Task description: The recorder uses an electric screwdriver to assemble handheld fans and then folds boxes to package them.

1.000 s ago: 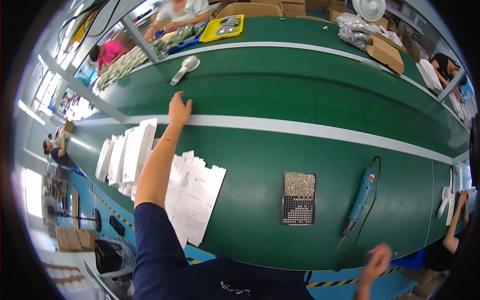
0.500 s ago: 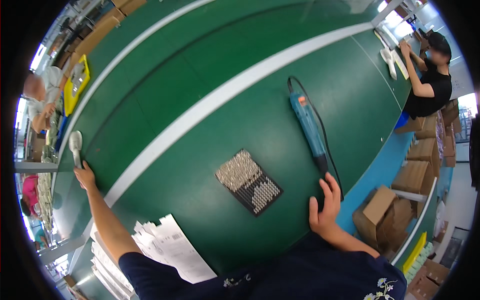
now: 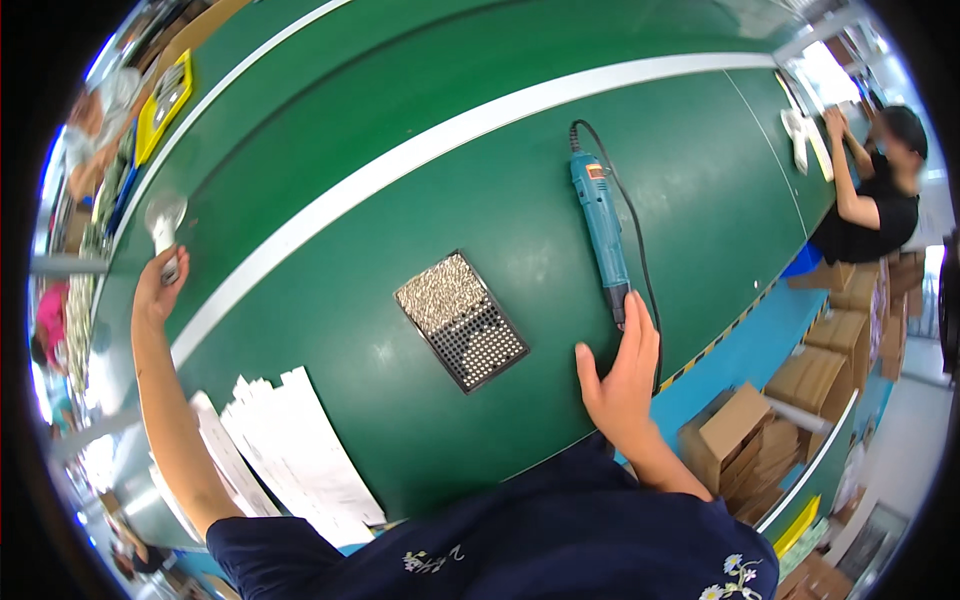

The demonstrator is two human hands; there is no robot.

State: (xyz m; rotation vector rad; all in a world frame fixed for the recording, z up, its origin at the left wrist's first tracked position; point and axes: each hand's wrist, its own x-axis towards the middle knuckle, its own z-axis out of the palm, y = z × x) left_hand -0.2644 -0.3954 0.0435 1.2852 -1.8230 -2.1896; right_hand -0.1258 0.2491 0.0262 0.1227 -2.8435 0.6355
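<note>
At the far left, my left hand (image 3: 160,278) grips a white handled device with a round, pale head (image 3: 166,216); its exact kind is unclear. My right hand (image 3: 625,385) is spread, thumb apart, with its fingertips beside the dark nose of a teal electric screwdriver (image 3: 602,225). That screwdriver lies on the green bench, its black cord (image 3: 637,215) running along its right side. Between my hands sits a black perforated screw tray (image 3: 462,322). Loose metal screws (image 3: 440,293) heap at its far end, while others stand in rows of holes at the near end.
Paper sheets (image 3: 295,445) lie by my left arm. A white raised strip (image 3: 420,150) crosses the bench. At the right, a co-worker (image 3: 875,190) sits near another white device (image 3: 797,135). Cardboard boxes (image 3: 740,430) stand below the bench's right edge. A yellow tray (image 3: 165,105) is far left.
The view has shifted. In my left hand, the white device has turned, showing its head rounder. My right hand's fingers have straightened beside the screwdriver's nose.
</note>
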